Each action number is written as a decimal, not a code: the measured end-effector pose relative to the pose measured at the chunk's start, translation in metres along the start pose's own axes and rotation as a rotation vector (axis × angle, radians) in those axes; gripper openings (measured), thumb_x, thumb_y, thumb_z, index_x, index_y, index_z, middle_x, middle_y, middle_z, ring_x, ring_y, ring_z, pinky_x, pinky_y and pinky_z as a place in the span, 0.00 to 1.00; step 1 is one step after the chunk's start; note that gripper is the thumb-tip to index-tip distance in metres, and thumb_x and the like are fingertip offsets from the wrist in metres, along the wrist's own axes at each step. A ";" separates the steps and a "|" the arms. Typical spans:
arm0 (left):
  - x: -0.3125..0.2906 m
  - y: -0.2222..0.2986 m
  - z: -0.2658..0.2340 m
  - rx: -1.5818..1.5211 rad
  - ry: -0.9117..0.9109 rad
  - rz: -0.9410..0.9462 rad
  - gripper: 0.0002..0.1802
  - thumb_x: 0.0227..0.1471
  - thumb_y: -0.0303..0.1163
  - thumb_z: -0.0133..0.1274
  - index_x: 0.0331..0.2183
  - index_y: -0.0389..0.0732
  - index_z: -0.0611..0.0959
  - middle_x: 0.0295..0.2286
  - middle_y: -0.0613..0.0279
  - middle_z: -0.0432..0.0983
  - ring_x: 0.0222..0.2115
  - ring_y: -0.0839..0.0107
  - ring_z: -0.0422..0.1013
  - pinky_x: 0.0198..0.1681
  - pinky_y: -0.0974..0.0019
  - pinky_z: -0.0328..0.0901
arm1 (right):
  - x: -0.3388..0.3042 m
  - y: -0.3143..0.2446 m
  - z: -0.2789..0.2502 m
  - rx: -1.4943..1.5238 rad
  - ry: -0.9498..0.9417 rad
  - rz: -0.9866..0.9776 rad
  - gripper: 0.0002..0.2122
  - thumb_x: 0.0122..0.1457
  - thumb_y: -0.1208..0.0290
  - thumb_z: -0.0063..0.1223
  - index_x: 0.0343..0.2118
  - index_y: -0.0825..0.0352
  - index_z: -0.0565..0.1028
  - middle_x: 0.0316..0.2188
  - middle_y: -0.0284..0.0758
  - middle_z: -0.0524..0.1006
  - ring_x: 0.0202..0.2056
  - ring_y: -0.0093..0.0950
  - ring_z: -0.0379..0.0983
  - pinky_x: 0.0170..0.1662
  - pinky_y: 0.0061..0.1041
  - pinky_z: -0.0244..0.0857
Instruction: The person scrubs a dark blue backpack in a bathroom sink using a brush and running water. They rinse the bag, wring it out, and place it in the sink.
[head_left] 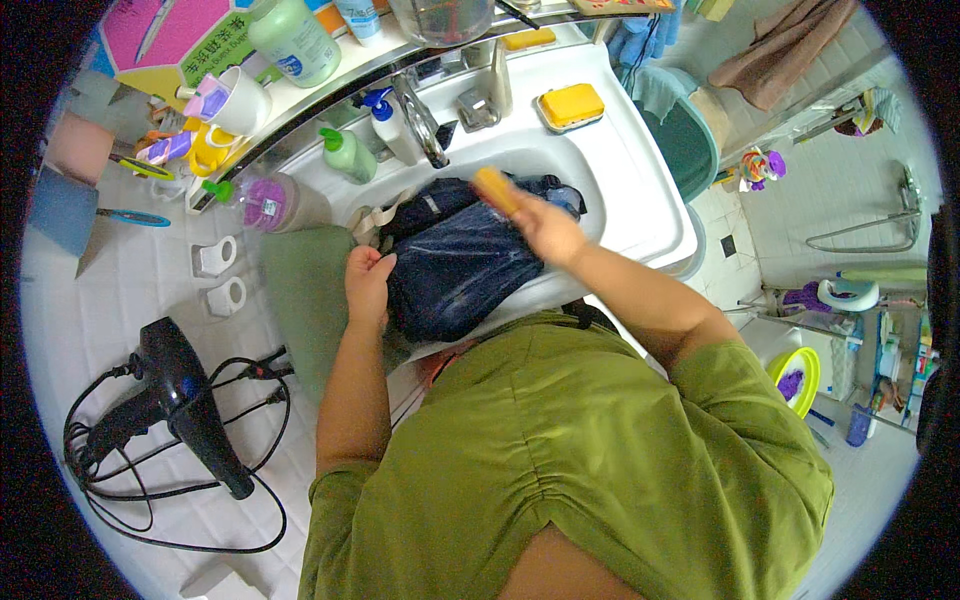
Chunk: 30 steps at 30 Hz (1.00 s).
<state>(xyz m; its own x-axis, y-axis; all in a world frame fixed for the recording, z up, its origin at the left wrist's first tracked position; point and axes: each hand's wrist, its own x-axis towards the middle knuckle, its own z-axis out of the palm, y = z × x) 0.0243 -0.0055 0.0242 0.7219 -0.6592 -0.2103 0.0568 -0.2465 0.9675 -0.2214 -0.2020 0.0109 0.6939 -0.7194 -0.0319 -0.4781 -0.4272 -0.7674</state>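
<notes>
Left pinches fabric; right grips block (yellow).

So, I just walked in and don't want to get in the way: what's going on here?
A person stands at a white sink with a dark blue cloth item bunched in it. The right hand holds a yellow bar over the cloth; whether it touches is hard to tell. The left hand is at the cloth's left edge. Another yellow block sits on the sink's right side.
</notes>
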 end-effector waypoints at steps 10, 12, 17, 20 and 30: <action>0.009 -0.005 0.023 -0.020 0.179 -0.049 0.10 0.42 0.25 0.59 0.24 0.41 0.71 0.20 0.69 0.65 0.23 0.77 0.61 0.29 0.72 0.57 | -0.014 0.025 0.007 -0.035 -0.314 0.135 0.21 0.62 0.61 0.42 0.58 0.52 0.61 0.36 0.46 0.76 0.37 0.43 0.73 0.41 0.37 0.66; 0.014 -0.003 0.023 -0.082 0.167 -0.037 0.10 0.42 0.25 0.59 0.24 0.41 0.71 0.21 0.69 0.66 0.24 0.77 0.61 0.30 0.72 0.57 | -0.037 -0.004 0.016 -0.024 -0.366 -0.117 0.21 0.61 0.63 0.45 0.58 0.48 0.62 0.36 0.45 0.76 0.37 0.41 0.73 0.41 0.36 0.66; 0.015 0.005 0.033 -0.108 0.122 -0.062 0.10 0.42 0.25 0.58 0.24 0.41 0.72 0.23 0.69 0.66 0.25 0.76 0.61 0.32 0.72 0.58 | -0.021 0.062 -0.007 -0.267 -0.266 0.321 0.20 0.61 0.59 0.39 0.56 0.53 0.63 0.36 0.47 0.76 0.39 0.44 0.73 0.44 0.39 0.65; 0.031 -0.020 0.036 -0.183 0.151 -0.056 0.10 0.42 0.25 0.58 0.25 0.41 0.72 0.23 0.69 0.66 0.25 0.77 0.61 0.32 0.72 0.58 | -0.011 0.072 -0.011 -0.174 -0.152 0.347 0.19 0.61 0.60 0.40 0.55 0.54 0.64 0.37 0.47 0.76 0.38 0.45 0.73 0.43 0.39 0.66; 0.048 -0.020 0.047 -0.395 0.144 -0.092 0.11 0.41 0.26 0.59 0.22 0.43 0.71 0.22 0.71 0.65 0.24 0.77 0.60 0.30 0.71 0.57 | -0.017 0.040 0.001 -0.242 -0.292 0.226 0.18 0.61 0.62 0.40 0.54 0.54 0.66 0.36 0.45 0.76 0.37 0.44 0.74 0.39 0.39 0.67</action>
<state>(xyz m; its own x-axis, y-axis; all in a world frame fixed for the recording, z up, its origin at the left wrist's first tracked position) 0.0259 -0.0657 -0.0115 0.7887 -0.5345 -0.3037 0.3649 0.0095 0.9310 -0.2518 -0.2062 -0.0194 0.6641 -0.6392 -0.3878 -0.7234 -0.4183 -0.5492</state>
